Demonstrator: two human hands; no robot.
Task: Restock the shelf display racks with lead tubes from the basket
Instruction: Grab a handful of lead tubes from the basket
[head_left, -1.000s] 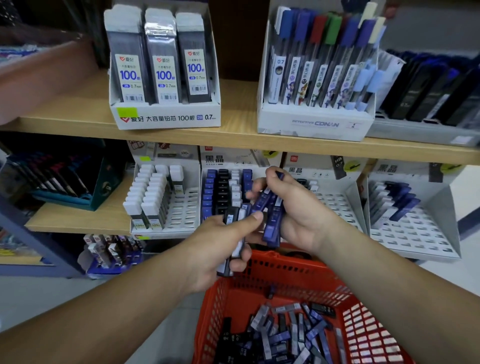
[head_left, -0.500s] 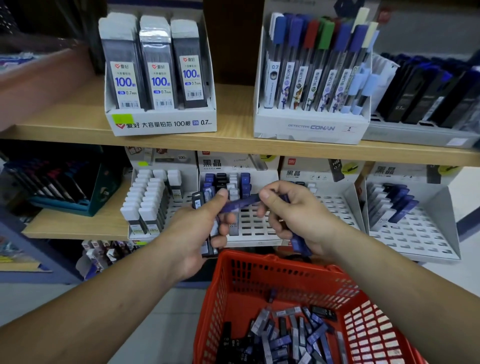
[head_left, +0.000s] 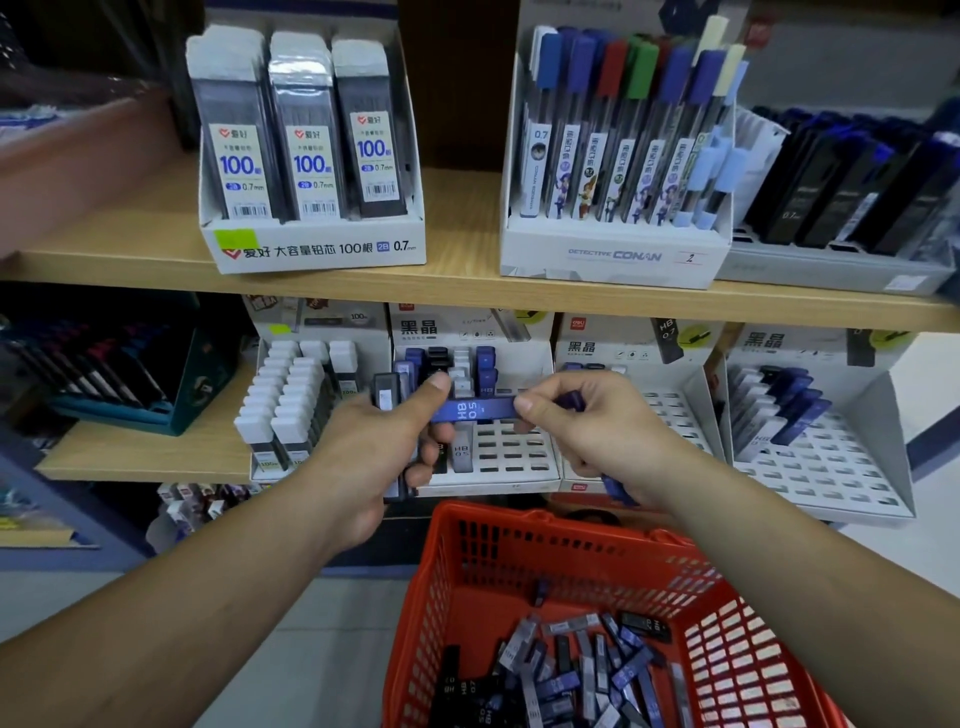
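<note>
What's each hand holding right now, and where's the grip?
Both pinch one blue HB 0.5 tube, held level: left hand at its left end, right hand at its right end. Each fist also holds spare tubes.

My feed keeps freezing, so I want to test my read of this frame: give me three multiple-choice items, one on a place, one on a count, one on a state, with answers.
1. Where is the red basket?
A. on the upper shelf
B. low, in front of the lower-shelf racks
C. on the left wooden shelf

2. How many 100-count packs face front in the upper-left box?
A. two
B. three
C. five

3. How is the blue HB tube held?
A. lying in the basket
B. slotted in a rack
C. level, left hand at one end, right hand at the other

Answers:
1 B, its rim shows beneath the racks.
2 B, three labels stand side by side.
3 C, a thumb presses on each end.
</note>
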